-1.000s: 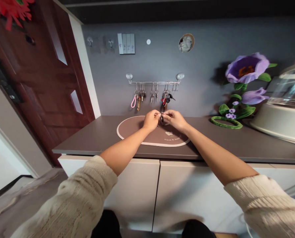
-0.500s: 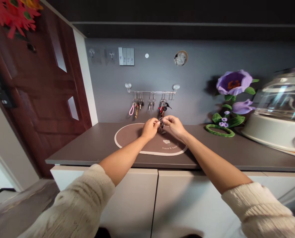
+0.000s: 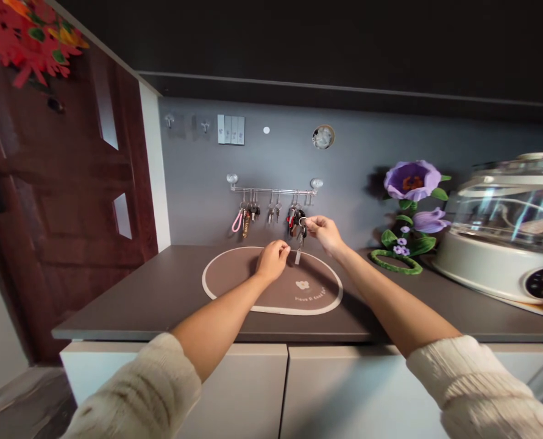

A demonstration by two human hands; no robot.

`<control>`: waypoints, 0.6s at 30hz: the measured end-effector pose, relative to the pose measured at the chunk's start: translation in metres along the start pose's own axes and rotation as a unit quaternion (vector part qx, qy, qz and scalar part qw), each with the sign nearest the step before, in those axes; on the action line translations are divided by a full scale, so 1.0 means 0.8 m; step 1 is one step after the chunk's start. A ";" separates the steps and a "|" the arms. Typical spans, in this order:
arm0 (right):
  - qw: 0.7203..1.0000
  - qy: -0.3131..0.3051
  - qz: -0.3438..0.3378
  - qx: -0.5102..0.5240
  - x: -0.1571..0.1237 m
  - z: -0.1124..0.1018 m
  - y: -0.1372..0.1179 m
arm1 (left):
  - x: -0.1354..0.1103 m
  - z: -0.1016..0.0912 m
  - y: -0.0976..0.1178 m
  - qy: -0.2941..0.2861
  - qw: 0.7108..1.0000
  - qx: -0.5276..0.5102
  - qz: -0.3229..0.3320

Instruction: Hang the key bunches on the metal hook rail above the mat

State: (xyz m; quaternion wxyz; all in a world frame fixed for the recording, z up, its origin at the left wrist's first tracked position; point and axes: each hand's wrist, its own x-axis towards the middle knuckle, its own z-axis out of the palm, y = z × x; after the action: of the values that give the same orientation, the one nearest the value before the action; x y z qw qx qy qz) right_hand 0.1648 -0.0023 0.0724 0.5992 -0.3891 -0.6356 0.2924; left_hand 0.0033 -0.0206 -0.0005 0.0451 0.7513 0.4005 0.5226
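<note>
My right hand pinches a metal key ring between finger and thumb, and a bunch of keys with a pale rectangular tag hangs from it. The bunch dangles just in front of the other keys on the rail. My left hand sits apart, low over the brown oval mat, its fingertips close together beside the tag and holding nothing I can see. The mat lies on the dark brown countertop.
A wall-mounted metal rail carries several hanging key sets, one with a pink strap. A purple artificial flower stands to the right, then a white appliance with a glass lid. A dark red wooden door is at left.
My hands have parted. The right hand has risen to the right with the ring and keys, and the left has dropped away from them. The whole scene sits lower in view.
</note>
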 end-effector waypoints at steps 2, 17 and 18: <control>1.000 0.018 0.005 -0.002 0.010 -0.005 -0.008 | 0.000 0.001 0.000 -0.002 1.000 0.000 -0.004; 0.985 0.141 0.062 0.075 0.080 -0.008 -0.043 | 0.000 0.005 -0.002 0.000 1.000 -0.011 -0.029; 0.984 0.146 0.067 0.075 0.082 -0.004 -0.041 | 0.000 0.005 -0.002 -0.001 0.999 -0.011 -0.031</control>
State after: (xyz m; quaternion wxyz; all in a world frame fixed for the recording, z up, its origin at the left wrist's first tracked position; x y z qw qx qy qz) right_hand 0.1648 0.0354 0.1350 0.6924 -0.4232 -0.4899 0.3187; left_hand 0.0055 -0.0184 -0.0031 0.0696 0.7384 0.4179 0.5247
